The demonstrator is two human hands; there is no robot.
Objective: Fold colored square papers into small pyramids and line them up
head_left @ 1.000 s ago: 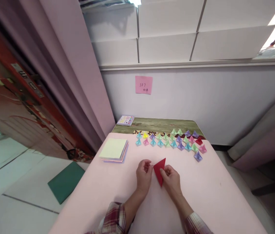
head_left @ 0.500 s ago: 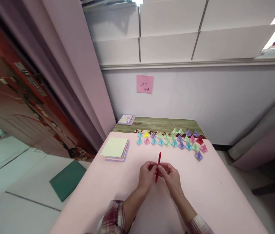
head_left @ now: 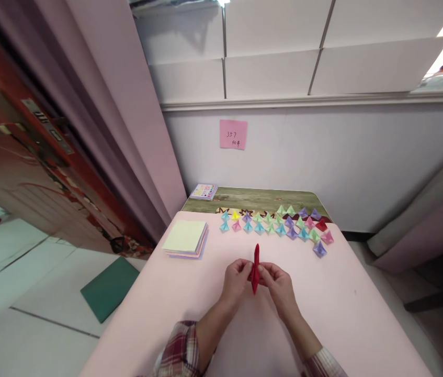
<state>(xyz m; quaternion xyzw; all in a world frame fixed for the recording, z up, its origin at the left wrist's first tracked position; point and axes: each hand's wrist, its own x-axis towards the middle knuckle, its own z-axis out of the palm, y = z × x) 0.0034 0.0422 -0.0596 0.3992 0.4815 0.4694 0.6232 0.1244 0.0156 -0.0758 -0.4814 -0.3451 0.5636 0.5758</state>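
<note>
A folded red paper piece [head_left: 256, 267] stands edge-on between my two hands over the pink table [head_left: 342, 314]. My left hand [head_left: 237, 280] pinches its left side with closed fingers. My right hand [head_left: 278, 283] pinches its right side the same way. Beyond them, several small folded paper shapes [head_left: 280, 226] in blue, green, purple, pink and red lie in rows near the table's far edge. A stack of pastel paper sheets [head_left: 185, 238], pale yellow on top, lies to the left of my left hand.
A small pack of coloured paper [head_left: 203, 191] rests on a green-brown surface [head_left: 260, 200] behind the table. A pink note [head_left: 233, 134] sticks to the wall. A green sheet [head_left: 109, 288] lies on the tiled floor at left, beside a curtain [head_left: 119, 120].
A second ago the red paper lay as a flat triangle facing me; both hands have brought it together, so it now stands thin and edge-on. The hands stay in place.
</note>
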